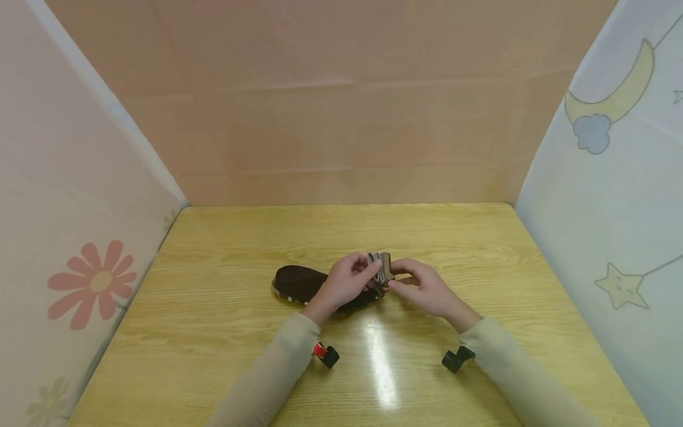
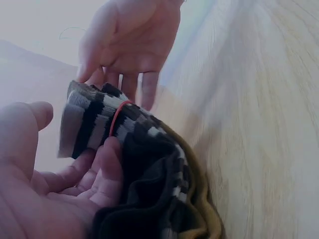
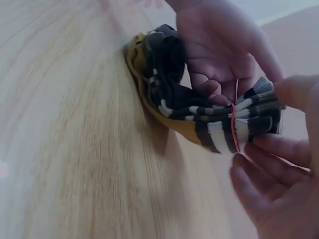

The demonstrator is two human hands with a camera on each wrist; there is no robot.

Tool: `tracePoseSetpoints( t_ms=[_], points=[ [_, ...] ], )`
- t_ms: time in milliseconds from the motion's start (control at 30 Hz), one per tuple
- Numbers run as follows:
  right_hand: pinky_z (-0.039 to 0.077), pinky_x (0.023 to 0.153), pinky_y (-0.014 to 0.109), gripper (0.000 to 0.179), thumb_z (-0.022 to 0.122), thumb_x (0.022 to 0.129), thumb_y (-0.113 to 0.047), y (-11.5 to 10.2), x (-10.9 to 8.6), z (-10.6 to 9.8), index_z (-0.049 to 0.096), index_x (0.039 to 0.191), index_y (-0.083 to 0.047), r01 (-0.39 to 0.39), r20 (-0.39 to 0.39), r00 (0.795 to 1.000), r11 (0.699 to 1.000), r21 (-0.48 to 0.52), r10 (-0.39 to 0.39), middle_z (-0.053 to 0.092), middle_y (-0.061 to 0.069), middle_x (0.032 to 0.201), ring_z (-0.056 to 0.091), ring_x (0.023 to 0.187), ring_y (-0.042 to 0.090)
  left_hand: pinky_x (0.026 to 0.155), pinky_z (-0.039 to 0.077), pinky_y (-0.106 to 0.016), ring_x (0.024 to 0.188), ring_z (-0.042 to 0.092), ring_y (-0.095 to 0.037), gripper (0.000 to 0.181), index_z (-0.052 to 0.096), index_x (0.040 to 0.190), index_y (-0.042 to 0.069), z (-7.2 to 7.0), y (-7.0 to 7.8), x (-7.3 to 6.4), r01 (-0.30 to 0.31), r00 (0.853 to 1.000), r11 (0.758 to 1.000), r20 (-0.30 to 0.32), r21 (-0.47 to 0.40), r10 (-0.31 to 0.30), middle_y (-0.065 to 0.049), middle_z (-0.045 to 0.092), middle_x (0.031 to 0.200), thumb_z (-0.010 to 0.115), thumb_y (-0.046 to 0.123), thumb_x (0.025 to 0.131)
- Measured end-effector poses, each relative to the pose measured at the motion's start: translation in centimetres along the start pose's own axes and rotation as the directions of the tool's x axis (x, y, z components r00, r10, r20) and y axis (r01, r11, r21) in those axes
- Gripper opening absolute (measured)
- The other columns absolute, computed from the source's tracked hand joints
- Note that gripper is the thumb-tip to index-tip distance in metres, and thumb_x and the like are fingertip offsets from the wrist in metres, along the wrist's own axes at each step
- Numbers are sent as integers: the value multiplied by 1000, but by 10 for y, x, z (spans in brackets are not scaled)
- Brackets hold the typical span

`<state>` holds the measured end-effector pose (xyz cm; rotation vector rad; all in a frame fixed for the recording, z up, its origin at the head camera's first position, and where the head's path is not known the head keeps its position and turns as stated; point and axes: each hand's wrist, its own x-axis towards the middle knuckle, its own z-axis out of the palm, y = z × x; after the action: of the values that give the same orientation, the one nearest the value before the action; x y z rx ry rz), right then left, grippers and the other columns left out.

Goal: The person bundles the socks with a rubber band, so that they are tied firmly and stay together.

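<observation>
A bundle of stacked dark socks (image 1: 300,281) lies over the table, its striped cuff end raised between my two hands. Mustard and black-and-white bands show along the layers. A thin red rubber band (image 3: 233,124) loops around the cuffs (image 2: 82,117). My left hand (image 1: 344,283) holds the bundle near the band, with curled fingertips right at it. From the other side, my right hand (image 1: 427,289) grips the cuff end, thumb above and fingers below in the right wrist view. The toe end of the socks points left.
The bundle is on a light wooden table (image 1: 224,356). A tan panel (image 1: 341,118) stands behind it, with printed walls at left (image 1: 64,178) and right (image 1: 603,207). Small dark wrist devices sit under both sleeves.
</observation>
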<state>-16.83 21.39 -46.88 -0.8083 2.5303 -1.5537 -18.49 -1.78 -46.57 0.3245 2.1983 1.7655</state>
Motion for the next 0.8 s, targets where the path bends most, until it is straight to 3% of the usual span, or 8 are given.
tracePoseSetpoints(
  t_ms=[133, 233, 400, 500, 633, 800],
  points=[
    [60, 94, 44, 24, 65, 102, -2, -5, 5, 4, 69, 126, -2, 99, -17, 995, 991, -89, -101, 70, 12, 127, 67, 117, 27, 76, 62, -39, 81, 70, -19, 44, 69, 108, 9, -4, -1, 0, 29, 999, 1000, -17, -9, -30, -4, 73, 95, 68, 53, 100],
    [60, 94, 42, 23, 62, 104, -2, -8, 8, 6, 71, 125, -4, 129, -20, 991, 982, -137, -133, 70, 9, 128, 67, 117, 28, 74, 62, -38, 80, 70, -19, 46, 69, 109, 9, -8, -1, -2, 48, 999, 999, -12, -5, -48, -5, 74, 97, 71, 54, 98],
    [57, 96, 41, 27, 57, 105, 0, -8, 13, 8, 74, 125, -8, 181, 12, 983, 965, -187, -182, 70, 5, 127, 66, 117, 23, 70, 60, -36, 79, 69, -20, 53, 70, 117, 9, -14, 0, -3, 80, 997, 997, 9, 18, -80, -6, 72, 101, 74, 57, 94],
    [56, 94, 42, 29, 54, 105, 3, -9, 19, 11, 75, 120, -8, 238, 53, 971, 950, -200, -232, 69, 6, 124, 65, 114, 22, 65, 57, -35, 73, 66, -20, 51, 72, 108, 12, -15, 1, -4, 100, 995, 994, 5, 46, -100, -6, 71, 92, 80, 58, 89],
    [55, 93, 41, 37, 49, 103, 7, -13, 24, 14, 76, 121, -10, 270, 113, 962, 937, -221, -250, 68, 6, 126, 64, 114, 23, 66, 57, -33, 74, 68, -18, 40, 74, 99, 14, -15, 1, -5, 102, 995, 993, 11, 64, -103, -3, 73, 87, 86, 49, 86],
    [57, 94, 44, 45, 50, 95, 14, -15, 26, 16, 74, 125, -10, 291, 122, 956, 920, -262, -267, 71, 5, 126, 66, 116, 25, 67, 58, -32, 74, 67, -17, 27, 73, 99, 9, -17, -5, -6, 94, 996, 995, -1, 37, -94, -5, 73, 89, 85, 32, 91]
  ],
)
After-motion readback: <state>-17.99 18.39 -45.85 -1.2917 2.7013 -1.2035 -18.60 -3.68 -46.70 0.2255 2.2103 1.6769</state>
